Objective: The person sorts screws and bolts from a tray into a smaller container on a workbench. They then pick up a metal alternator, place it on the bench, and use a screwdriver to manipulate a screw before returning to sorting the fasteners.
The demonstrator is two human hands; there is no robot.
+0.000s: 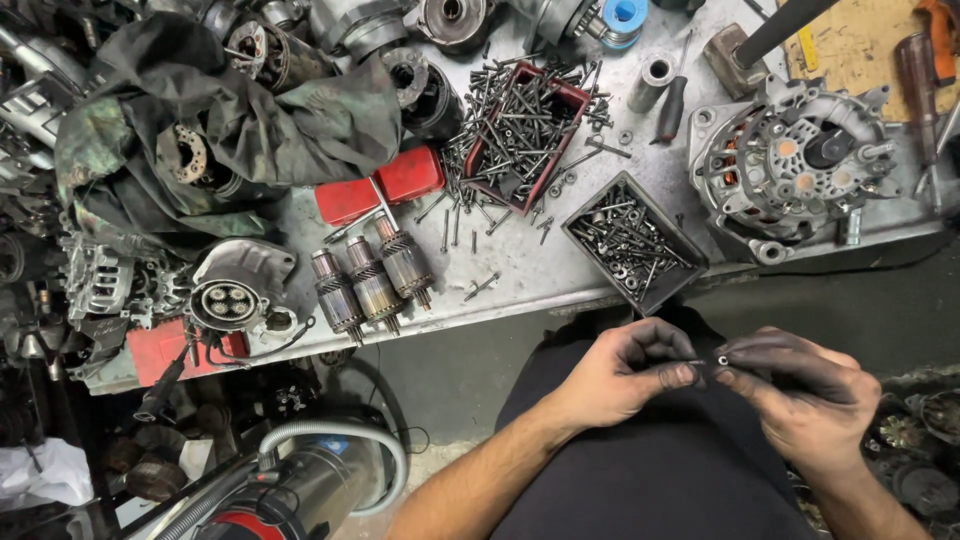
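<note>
Two grimy hands meet low in the head view, just off the near edge of the metal workbench, over my dark-clothed lap. My left hand curls its fingers inward, the thumb and forefinger pinched together at the tip. My right hand comes in from the other side, its thumb and forefinger closed on a small metal nut, which sits right between the two sets of fingertips. I cannot tell whether the left fingertips actually touch it or only press beside it.

On the bench directly above the hands, a dark square tray of bolts and washers hangs slightly over the near edge. Further back stands a red tray of long screws, with loose screws scattered around it. To the right of both rests an alternator, its open face up. To the left, three armatures lie side by side near the bench edge, with a round starter housing beside them and a crumpled camouflage cloth beyond. A grey hose curves across the floor at lower left.
</note>
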